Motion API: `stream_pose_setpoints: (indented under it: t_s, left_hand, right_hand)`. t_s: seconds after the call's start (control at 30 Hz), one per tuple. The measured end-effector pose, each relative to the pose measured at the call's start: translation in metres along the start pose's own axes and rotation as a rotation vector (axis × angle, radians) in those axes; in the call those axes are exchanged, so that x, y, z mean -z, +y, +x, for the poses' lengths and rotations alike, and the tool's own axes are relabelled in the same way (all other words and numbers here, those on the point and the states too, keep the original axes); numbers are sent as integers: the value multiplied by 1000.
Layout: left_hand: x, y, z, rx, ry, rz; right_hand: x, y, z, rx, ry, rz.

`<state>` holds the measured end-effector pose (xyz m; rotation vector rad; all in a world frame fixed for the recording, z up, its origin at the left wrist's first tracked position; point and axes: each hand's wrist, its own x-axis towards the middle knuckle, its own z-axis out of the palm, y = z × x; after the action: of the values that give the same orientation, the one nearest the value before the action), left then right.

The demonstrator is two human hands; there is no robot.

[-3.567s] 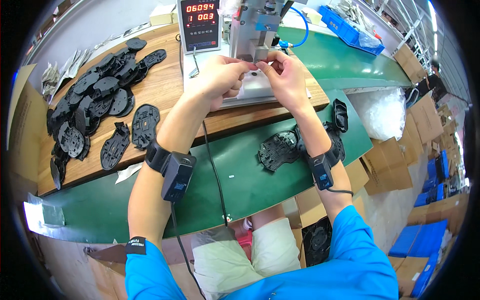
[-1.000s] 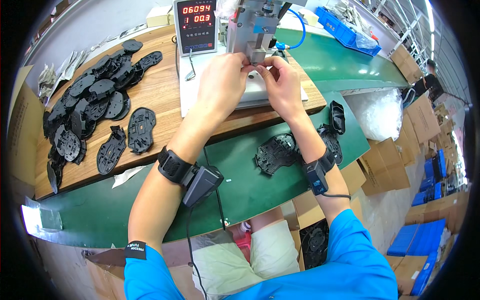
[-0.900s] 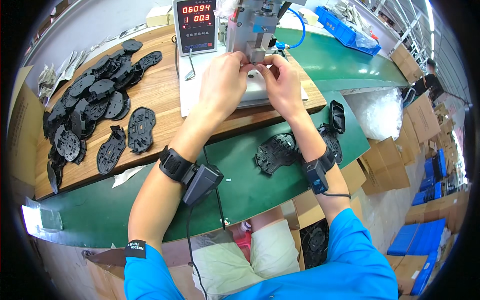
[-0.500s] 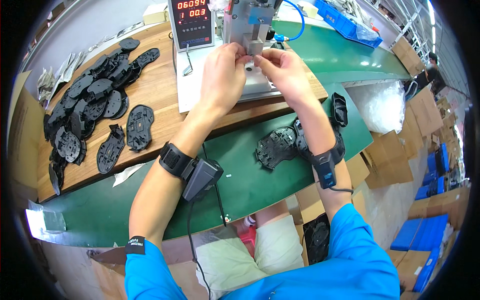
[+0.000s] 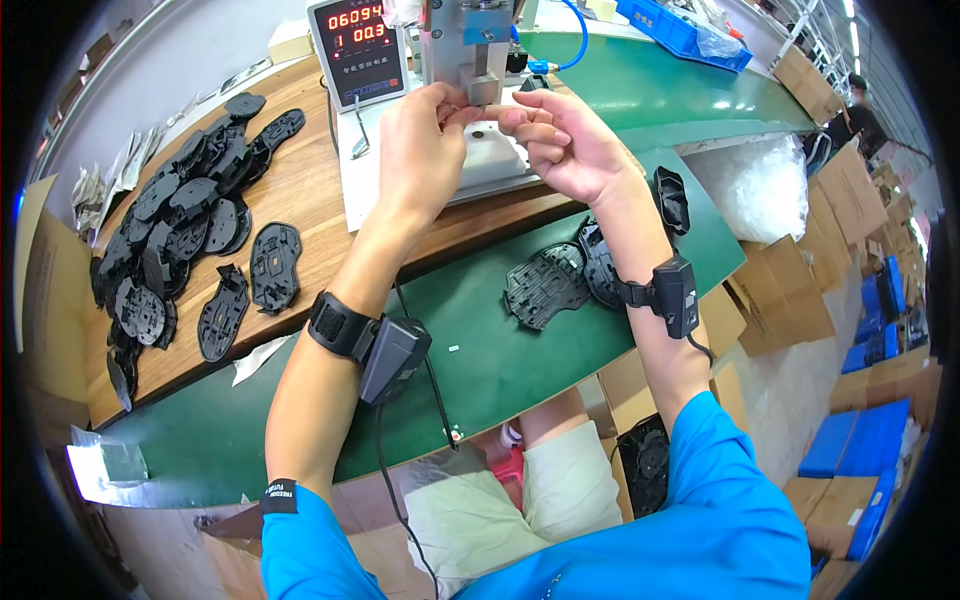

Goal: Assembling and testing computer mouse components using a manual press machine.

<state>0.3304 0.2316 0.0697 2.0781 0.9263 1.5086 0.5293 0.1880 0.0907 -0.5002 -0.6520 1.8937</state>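
Beneath the metal head (image 5: pixel 483 85) of a bench press, my left hand (image 5: pixel 425 140) is closed in a pinch; whatever its fingertips hold is too small or hidden to make out. My right hand (image 5: pixel 575 145) is beside it, palm turned partly up. Its index finger reaches toward the left fingertips, while the other fingers are loosely bent and apart, with nothing visible in them. Below both hands is the press's white base block (image 5: pixel 495 155), with a dark round hole in its top. Each wrist carries a strapped black device with a cable.
Black plastic shells (image 5: pixel 185 205), shaped like computer-mouse bases, are heaped on the wooden board (image 5: pixel 330 215) at left. More shells (image 5: pixel 547 285) lie on the green table (image 5: pixel 470 340) by my right forearm. A controller box (image 5: pixel 360 55) and a blue crate (image 5: pixel 685 35) stand farther back.
My right hand has turned palm upward and loosened from its pinch near the left fingertips. My left hand keeps its pinch under the press head. The whole view has shifted slightly.
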Motion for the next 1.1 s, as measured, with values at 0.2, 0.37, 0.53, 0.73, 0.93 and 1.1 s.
stream_pose_setpoints:
  t_s: [0.2,0.37,0.53,0.73,0.93,1.1]
  left_hand:
    - [8,16,0,151,-61,0]
    - [7,12,1,139,-25,-55]
    - [7,11,2,163,-27,-78]
    - [9,13,2,179,-41,-49]
    - [9,14,3,172,-46,-31]
    - [13,16,4,228,-85,-53]
  right_hand:
    - [4,1,-1,-2,-32,-5]
    - [5,-1,0,-11,-7,20]
    - [8,-3,-1,-18,5,52]
    - [-3,2,-5,104,189,-321]
    - [-5,22,4,581,364,-1280]
    - [-3,24,-2,541,324,-1576]
